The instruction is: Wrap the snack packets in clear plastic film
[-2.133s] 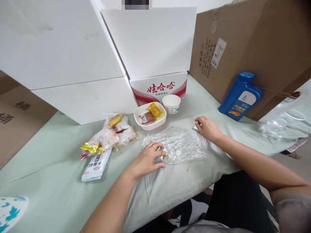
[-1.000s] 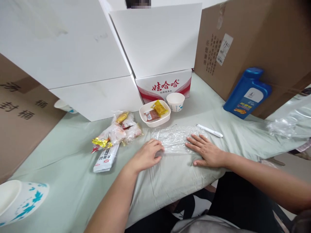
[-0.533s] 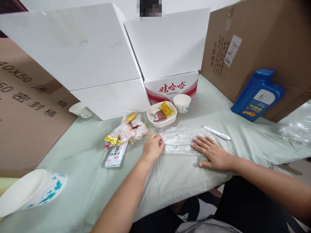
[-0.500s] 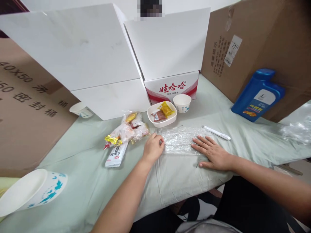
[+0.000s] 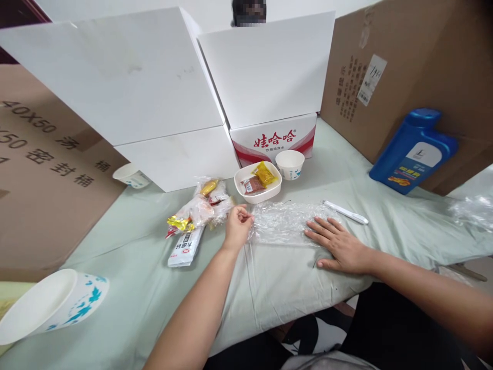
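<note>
boxes (image 5: 265, 77) stand on cloth (image 5: 285, 282) behind clear film (image 5: 283, 224). left hand (image 5: 237, 227) curls at its edge, pinch unclear; right hand (image 5: 341, 247) touches it, fingers spread.

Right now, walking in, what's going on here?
A person's right hand lies spread, fingertips on the right end of crinkled clear plastic; the left hand is curled at its left end. Just beyond, a white tray holds two packets, with a bowl beside it. Wrapped items lie left of the left hand.
</note>
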Motion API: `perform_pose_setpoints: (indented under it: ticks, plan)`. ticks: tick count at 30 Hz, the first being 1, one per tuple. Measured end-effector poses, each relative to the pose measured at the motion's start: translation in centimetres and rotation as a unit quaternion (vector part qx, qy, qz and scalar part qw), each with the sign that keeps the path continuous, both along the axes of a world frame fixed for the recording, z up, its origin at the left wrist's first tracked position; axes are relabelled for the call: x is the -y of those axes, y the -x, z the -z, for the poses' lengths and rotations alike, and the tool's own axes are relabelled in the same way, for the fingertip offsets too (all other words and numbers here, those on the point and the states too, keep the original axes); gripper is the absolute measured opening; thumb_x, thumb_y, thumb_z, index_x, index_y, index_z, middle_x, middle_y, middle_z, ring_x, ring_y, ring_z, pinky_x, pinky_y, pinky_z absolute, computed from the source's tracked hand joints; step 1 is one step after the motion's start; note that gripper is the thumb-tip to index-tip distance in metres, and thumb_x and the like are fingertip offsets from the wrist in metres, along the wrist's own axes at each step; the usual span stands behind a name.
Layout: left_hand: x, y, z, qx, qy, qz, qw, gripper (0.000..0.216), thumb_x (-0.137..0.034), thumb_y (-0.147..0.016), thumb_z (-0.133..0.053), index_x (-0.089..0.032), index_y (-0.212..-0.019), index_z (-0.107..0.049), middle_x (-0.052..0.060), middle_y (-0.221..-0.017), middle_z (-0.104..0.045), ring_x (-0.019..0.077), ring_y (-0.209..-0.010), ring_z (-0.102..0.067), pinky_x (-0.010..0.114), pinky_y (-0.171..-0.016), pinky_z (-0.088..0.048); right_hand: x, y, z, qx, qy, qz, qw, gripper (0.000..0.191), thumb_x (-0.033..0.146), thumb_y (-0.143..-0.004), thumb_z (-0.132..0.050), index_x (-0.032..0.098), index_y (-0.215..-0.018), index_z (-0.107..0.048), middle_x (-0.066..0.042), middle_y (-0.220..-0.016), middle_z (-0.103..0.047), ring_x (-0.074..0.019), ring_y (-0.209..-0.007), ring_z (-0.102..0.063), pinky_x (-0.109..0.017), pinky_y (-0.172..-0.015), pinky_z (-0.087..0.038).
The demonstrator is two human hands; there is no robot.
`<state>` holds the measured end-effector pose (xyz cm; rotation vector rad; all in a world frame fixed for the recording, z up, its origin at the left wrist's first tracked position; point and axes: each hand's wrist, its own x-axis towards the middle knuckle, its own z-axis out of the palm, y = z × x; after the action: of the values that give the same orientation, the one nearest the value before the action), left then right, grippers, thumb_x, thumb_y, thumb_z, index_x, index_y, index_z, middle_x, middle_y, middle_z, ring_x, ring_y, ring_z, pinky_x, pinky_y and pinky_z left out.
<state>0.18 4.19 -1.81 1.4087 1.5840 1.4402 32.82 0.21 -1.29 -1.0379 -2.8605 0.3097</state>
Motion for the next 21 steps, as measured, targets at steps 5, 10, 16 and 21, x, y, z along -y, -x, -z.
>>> perform_pose_setpoints:
  ticks: [5, 10, 16, 21]
  plan:
    - [0.4, 1.2, -1.0, -0.072, -0.042, -0.086, 0.993, 0.019, -0.009, -0.064, -0.06, -0.019, -0.076, -0.049, 0.001, -0.088, -0.053, 0.0109, -0.067, -0.05, 0.027, -0.068, -0.046, -0.1, -0.1, 0.4, -0.01, -0.007, -0.003, 1.0, 0.081, 0.069, -0.087, -0.044, 0.024, -0.153, -0.027, -0.01, -0.16, -0.021, -0.0357, -0.147, -0.013, -0.058, -0.116, -0.01]
    - [3.5, 0.3, -3.9, -0.296, -0.11, 0.252, 0.915, 0.01, -0.014, -0.074, -0.065, -0.02, -0.079, -0.058, 0.001, -0.083, -0.059, 0.0161, -0.08, -0.055, 0.03, -0.076, -0.048, 0.0, 0.1, -0.2, -0.005, 0.014, 0.001, 1.0, 0.082, 0.07, -0.087, -0.044, 0.022, -0.152, -0.029, -0.011, -0.159, -0.022, -0.036, -0.147, -0.013, -0.058, -0.116, -0.009]
    - [3.9, 0.7, -4.2, -0.427, -0.037, 0.333, 0.84, 0.019, -0.004, -0.07, -0.057, -0.02, -0.08, -0.06, 0.006, -0.102, -0.063, 0.0217, -0.103, -0.057, 0.036, -0.091, -0.048, 0.0, 0.2, -0.9, -0.01, 0.033, 0.01, 0.999, 0.084, 0.068, -0.086, -0.048, 0.019, -0.152, -0.029, -0.013, -0.159, -0.021, -0.0352, -0.147, -0.012, -0.058, -0.116, -0.011]
    - [3.6, 1.1, -4.2, -0.44, -0.054, 0.315, 0.839, 0.019, -0.003, -0.071, -0.047, -0.02, -0.072, -0.055, 0.006, -0.1, -0.066, 0.0217, -0.102, -0.059, 0.037, -0.09, -0.049, 0.2, -0.7, -1.7, -0.062, -0.04, 0.039, 0.997, 0.072, 0.057, -0.087, -0.056, 0.018, -0.145, -0.041, -0.016, -0.156, -0.029, -0.0356, -0.145, -0.018, -0.057, -0.113, -0.023]
